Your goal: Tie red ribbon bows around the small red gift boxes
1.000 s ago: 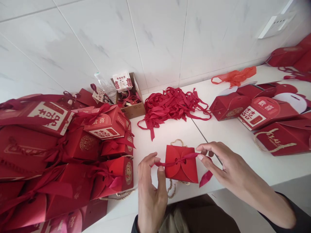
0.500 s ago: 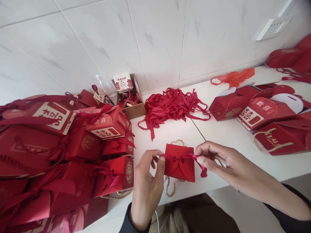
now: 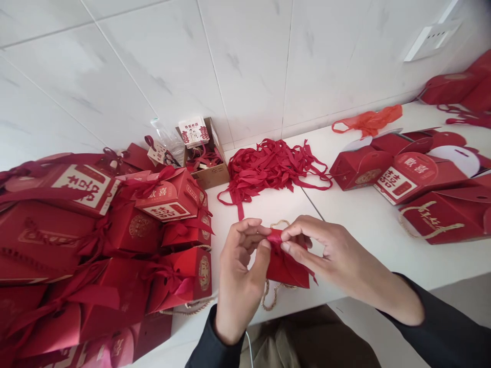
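A small red gift box (image 3: 286, 268) with a beige rope handle sits near the front edge of the white table (image 3: 364, 220). A red ribbon (image 3: 275, 238) runs through its top flaps. My left hand (image 3: 240, 276) and my right hand (image 3: 330, 253) meet above the box, and both pinch the ribbon between thumb and fingers. The hands cover much of the box top, so the state of the ribbon under them is hidden.
Several finished ribbon-tied red boxes (image 3: 95, 240) are heaped at the left. A pile of loose red ribbons (image 3: 270, 166) lies at the back centre beside a brown carton (image 3: 209, 174). Untied red boxes (image 3: 414, 179) stand at the right. An orange plastic bag (image 3: 370, 120) lies by the wall.
Both hands held the ribbon ends pulled apart to either side of the box. They have come together over the box top, pinching the ribbon at its middle.
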A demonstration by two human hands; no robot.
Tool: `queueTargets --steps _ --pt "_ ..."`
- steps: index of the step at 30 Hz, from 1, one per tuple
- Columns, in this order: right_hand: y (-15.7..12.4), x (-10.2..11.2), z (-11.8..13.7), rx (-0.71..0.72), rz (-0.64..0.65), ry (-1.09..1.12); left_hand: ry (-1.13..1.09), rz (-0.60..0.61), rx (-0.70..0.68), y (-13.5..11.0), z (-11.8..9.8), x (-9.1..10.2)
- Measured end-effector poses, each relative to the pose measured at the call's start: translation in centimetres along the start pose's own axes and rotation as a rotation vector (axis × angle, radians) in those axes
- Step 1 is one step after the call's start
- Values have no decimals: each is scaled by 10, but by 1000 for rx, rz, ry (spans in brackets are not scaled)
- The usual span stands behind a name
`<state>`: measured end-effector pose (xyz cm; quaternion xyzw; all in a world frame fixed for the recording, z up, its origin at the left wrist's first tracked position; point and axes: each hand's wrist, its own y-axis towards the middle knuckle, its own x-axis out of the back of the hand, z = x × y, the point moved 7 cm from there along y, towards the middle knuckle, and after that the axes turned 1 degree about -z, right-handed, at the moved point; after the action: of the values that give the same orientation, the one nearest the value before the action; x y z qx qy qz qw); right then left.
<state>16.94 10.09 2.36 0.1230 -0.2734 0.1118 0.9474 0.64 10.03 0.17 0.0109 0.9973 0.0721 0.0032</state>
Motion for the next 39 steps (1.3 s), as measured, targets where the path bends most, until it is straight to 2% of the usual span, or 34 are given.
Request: queueTargets --steps 3,7,12,17,20,25,30,35,39 --pt "-1 1 -3 -18 -2 9 190 32 -27 -2 0 2" --pt "-2 4 -3 -25 -21 5 397 126 -81 -4 -1 -9" --pt "-5 13 -13 -40 -33 -109 269 54 -20 -4 7 -9" --pt "-10 33 -14 24 -97 -245 137 71 70 -7 16 -8" --pt "-10 36 -14 -15 -97 -186 85 91 131 -9 19 -11" --pt "-6 26 -9 -84 -1 -2 -13 126 199 -9 16 -23" --pt "-2 16 -8 -138 91 102 106 149 167 -4 3 -32" --pt "3 17 -1 -23 45 94 158 239 120 -6 -3 -40" --pt "4 15 -1 -50 48 118 211 312 75 -11 -5 -43"
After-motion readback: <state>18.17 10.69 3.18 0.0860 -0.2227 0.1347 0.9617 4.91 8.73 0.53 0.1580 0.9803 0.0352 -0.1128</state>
